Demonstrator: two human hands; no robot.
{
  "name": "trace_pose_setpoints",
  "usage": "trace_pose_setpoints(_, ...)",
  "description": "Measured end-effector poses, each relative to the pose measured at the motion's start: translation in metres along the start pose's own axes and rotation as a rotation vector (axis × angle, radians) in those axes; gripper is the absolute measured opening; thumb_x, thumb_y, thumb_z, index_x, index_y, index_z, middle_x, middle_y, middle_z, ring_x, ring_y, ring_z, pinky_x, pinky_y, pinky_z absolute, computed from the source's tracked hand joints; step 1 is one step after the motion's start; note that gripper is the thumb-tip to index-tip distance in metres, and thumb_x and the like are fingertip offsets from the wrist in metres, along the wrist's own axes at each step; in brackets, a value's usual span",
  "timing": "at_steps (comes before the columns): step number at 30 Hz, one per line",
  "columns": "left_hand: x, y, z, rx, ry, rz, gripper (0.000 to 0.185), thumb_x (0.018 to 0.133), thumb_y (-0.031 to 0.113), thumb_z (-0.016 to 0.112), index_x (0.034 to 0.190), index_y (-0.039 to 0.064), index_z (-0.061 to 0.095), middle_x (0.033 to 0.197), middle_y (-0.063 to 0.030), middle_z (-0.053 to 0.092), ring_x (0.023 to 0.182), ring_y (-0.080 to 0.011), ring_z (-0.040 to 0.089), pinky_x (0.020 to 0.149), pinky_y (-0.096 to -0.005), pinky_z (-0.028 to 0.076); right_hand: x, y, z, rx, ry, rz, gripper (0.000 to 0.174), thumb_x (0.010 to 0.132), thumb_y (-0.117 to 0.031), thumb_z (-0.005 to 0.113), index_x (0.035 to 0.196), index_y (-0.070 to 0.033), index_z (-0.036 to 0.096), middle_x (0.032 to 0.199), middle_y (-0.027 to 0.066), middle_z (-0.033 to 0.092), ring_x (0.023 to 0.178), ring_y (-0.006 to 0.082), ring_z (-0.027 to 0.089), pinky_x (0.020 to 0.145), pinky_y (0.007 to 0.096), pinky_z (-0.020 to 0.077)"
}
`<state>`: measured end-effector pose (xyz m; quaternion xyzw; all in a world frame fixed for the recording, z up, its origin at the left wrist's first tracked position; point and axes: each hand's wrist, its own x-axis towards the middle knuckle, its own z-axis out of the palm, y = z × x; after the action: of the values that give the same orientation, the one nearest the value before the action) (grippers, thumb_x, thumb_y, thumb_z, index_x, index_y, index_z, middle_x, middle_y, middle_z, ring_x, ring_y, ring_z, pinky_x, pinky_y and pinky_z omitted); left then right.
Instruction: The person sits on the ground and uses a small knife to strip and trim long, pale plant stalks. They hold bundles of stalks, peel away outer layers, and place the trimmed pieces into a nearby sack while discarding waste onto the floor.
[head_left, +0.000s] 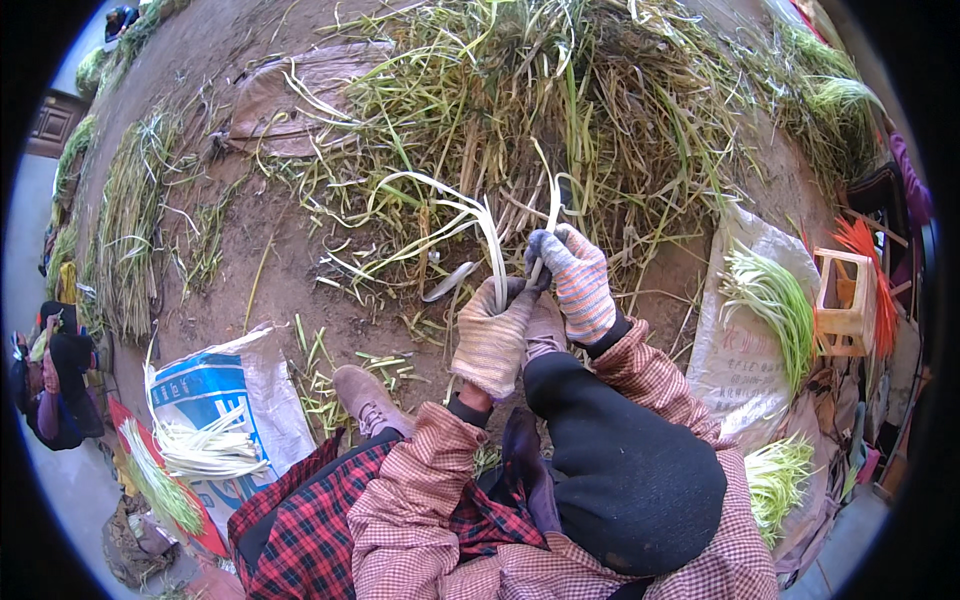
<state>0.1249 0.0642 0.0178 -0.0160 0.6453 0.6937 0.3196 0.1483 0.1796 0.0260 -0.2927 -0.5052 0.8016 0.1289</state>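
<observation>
My left hand (491, 334), in a knitted work glove, is closed around the lower ends of several long pale plant stalks (493, 240). Their upper parts bend over to the left. In a striped glove, my right hand (583, 281) pinches a single pale stalk (554, 201) that stands upright with a curled tip. The lower end of this stalk reaches my left fingertips, so the hands are almost touching. Both are held above the soil, between my shoes and a large heap of stalks and leaves (525, 112). The fingertips of both gloves are darkly soiled.
At left, a blue-and-white sack (289, 409) carries a bunch of white stalks (214, 450). A printed white sack (739, 360) at right bears a green bunch (780, 315), beside a wooden stool (874, 307). Another person (60, 382) sits far left.
</observation>
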Motion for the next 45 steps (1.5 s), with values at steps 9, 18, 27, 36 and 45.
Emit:
trace_pose_setpoints(9, 0.008, 0.01, -0.025, -0.447, -0.183, -0.312, 0.017, 0.086, 0.019, 0.053, 0.09, 0.002, 0.055, 0.053, 0.003, 0.04, 0.035, -0.0071, 0.029, 0.033, -0.0206, 0.023, 0.013, 0.009, -0.036, 0.172, 0.144, -0.041, 0.018, 0.09, -0.023, 0.049, 0.089, -0.006, 0.056, 0.069, 0.0015, 0.058, 0.058, 0.0082, 0.053, 0.05, 0.019, 0.0424)
trace_pose_setpoints(18, 0.02, 0.036, -0.064, -0.345, -0.256, -0.22, 0.013, 0.083, 0.016, 0.059, 0.086, 0.004, 0.057, 0.055, 0.0026, 0.045, 0.04, -0.0051, 0.035, 0.036, -0.0188, 0.026, 0.021, -0.006, -0.099, 0.467, 0.406, -0.084, 0.018, 0.089, -0.026, 0.05, 0.084, -0.009, 0.055, 0.067, 0.0008, 0.055, 0.054, 0.0113, 0.05, 0.049, 0.0251, 0.0439)
trace_pose_setpoints(27, 0.002, 0.007, 0.0, 0.083, -0.132, 0.006, 0.02, 0.078, 0.013, 0.067, 0.091, 0.0, 0.059, 0.076, -0.0023, 0.06, 0.068, -0.007, 0.052, 0.06, -0.021, 0.044, -0.003, 0.008, -0.028, 0.095, 0.054, -0.013, 0.018, 0.09, -0.021, 0.048, 0.089, -0.004, 0.056, 0.073, 0.0028, 0.059, 0.06, 0.0089, 0.055, 0.053, 0.019, 0.044)
trace_pose_setpoints(36, -0.006, -0.002, 0.0, 0.145, -0.06, 0.133, 0.011, 0.083, 0.007, 0.059, 0.091, 0.001, 0.059, 0.078, -0.0012, 0.061, 0.071, -0.0079, 0.054, 0.065, -0.0225, 0.045, -0.007, 0.017, -0.015, 0.068, 0.067, 0.037, 0.015, 0.088, -0.017, 0.05, 0.086, -0.004, 0.058, 0.074, 0.0011, 0.058, 0.063, 0.0076, 0.052, 0.06, 0.0205, 0.0425)
trace_pose_setpoints(45, -0.002, 0.031, -0.026, -0.196, -0.408, -0.3, 0.01, 0.077, 0.009, 0.063, 0.085, 0.004, 0.06, 0.068, 0.0018, 0.057, 0.057, -0.0045, 0.052, 0.052, -0.016, 0.041, 0.017, 0.016, -0.057, 0.387, 0.359, 0.097, 0.017, 0.088, -0.023, 0.049, 0.084, -0.008, 0.056, 0.069, 0.0013, 0.057, 0.058, 0.0108, 0.052, 0.049, 0.0225, 0.0418)
